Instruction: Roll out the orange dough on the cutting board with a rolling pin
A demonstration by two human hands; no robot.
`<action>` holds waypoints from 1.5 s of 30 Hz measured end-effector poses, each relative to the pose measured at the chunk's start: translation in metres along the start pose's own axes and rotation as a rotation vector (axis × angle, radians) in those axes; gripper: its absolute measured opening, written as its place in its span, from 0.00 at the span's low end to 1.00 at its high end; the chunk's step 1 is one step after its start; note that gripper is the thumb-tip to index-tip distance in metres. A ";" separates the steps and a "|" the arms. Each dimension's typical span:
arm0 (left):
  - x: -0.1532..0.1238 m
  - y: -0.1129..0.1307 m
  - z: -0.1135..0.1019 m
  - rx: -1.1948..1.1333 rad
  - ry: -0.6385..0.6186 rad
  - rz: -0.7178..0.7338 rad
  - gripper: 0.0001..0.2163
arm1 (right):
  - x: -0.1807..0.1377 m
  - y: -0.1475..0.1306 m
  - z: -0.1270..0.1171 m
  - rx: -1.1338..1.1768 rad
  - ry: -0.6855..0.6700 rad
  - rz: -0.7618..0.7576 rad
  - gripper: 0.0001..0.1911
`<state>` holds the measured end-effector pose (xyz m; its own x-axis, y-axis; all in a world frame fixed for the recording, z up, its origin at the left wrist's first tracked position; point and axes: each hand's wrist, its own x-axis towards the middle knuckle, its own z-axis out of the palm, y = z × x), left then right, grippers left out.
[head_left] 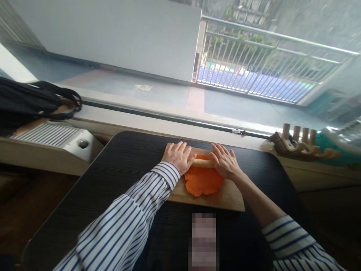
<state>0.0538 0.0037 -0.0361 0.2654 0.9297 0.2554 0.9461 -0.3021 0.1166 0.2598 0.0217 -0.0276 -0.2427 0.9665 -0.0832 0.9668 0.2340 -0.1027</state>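
A flattened sheet of orange dough (203,182) with an uneven edge lies on a wooden board (231,198). Across its far part runs a pale wooden rolling pin (203,163). My left hand (177,156) rests flat on the pin's left end, fingers stretched forward and thumb along the pin. On the right end lies my right hand (225,161), palm down with its fingers extended. Both palms cover the ends of the pin. Neither hand is wrapped around it.
The board sits on a dark table (126,165) beside a window sill. At the right stands a wooden rack with upright pegs (299,141). A black bag (28,103) lies at the left by a metal vent (47,134). A blurred patch (204,241) covers something nearest me.
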 end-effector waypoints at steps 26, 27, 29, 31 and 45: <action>-0.029 0.009 -0.007 -0.060 -0.118 0.061 0.33 | -0.047 0.000 0.009 -0.033 0.060 -0.068 0.29; -0.027 0.008 -0.007 -0.057 -0.133 0.057 0.36 | -0.041 0.000 0.007 -0.028 0.049 -0.063 0.29; -0.021 0.007 -0.008 -0.049 -0.170 0.045 0.38 | -0.029 0.000 0.004 -0.026 0.034 -0.056 0.29; -0.015 0.006 -0.008 -0.037 -0.187 0.028 0.37 | -0.018 0.000 0.001 -0.033 0.020 -0.053 0.29; 0.016 -0.006 -0.001 -0.006 -0.144 -0.038 0.33 | 0.038 0.003 -0.007 0.029 -0.095 -0.036 0.30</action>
<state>0.0523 0.0206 -0.0317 0.2536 0.9610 0.1105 0.9550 -0.2669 0.1291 0.2545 0.0600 -0.0237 -0.2846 0.9430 -0.1726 0.9550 0.2634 -0.1362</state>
